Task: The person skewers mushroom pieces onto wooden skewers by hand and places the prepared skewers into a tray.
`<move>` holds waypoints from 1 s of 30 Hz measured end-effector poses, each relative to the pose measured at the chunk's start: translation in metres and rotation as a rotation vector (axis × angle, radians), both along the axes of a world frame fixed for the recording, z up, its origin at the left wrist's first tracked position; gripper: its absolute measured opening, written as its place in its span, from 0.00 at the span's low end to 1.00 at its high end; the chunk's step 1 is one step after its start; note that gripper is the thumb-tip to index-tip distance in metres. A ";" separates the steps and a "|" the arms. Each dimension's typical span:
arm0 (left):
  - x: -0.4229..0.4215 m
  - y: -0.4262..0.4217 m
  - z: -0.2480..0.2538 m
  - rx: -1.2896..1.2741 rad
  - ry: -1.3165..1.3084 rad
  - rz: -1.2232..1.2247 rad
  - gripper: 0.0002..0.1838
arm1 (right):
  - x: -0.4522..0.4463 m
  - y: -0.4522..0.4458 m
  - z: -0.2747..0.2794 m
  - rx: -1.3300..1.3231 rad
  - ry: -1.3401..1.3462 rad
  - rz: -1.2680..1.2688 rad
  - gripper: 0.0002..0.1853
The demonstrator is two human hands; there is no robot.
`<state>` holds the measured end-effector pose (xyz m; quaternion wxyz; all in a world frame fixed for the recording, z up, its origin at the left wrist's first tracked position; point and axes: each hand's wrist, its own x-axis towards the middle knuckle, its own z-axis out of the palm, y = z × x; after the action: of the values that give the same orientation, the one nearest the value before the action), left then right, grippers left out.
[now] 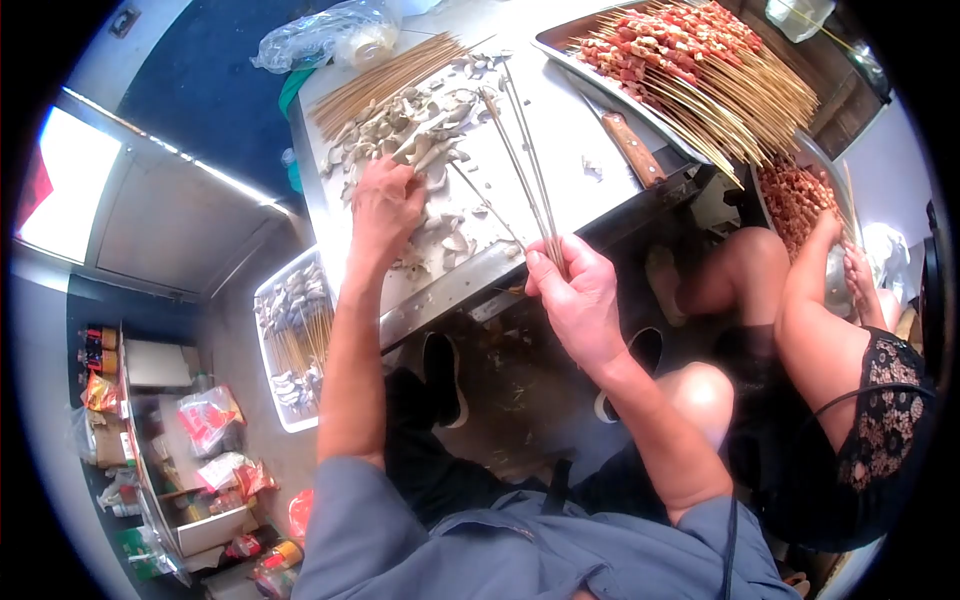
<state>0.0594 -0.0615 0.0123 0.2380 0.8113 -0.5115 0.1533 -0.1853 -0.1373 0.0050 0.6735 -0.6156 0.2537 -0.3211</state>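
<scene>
Torn greyish mushroom pieces (440,115) lie spread over the white tabletop (560,130). Among them, at the left side of the pile, my left hand (388,200) has its fingers curled in on a mushroom piece; the fingertips are partly hidden. My right hand (580,290) is closed around the lower ends of several thin wooden skewers (530,170). These fan out over the table with their tips pointing away from me, one of them angled left toward the mushrooms. A bundle of loose skewers (385,85) lies behind the mushroom pile.
A metal tray (690,150) at the back right bears many skewers of red meat (670,45). Beside it rests a wooden-handled knife (632,145). A white tray (290,415) with mushroom skewers stands lower left. On the right, another person's hands (835,240) are at a bowl of meat (795,205).
</scene>
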 end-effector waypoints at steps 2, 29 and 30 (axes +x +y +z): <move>-0.001 0.000 -0.003 -0.024 0.030 -0.002 0.06 | -0.001 0.000 0.001 0.008 0.009 0.008 0.05; 0.019 0.024 0.020 -0.987 1.546 -0.312 0.07 | 0.002 0.012 -0.003 -0.162 0.029 0.037 0.06; 0.020 0.024 0.020 -0.987 1.551 -0.325 0.07 | 0.002 0.012 -0.003 -0.162 0.030 0.037 0.06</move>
<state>0.0790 -0.0370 0.0319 0.8493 0.4125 -0.1937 -0.2665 -0.1833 -0.1255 0.0021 0.6236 -0.6771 0.2256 -0.3190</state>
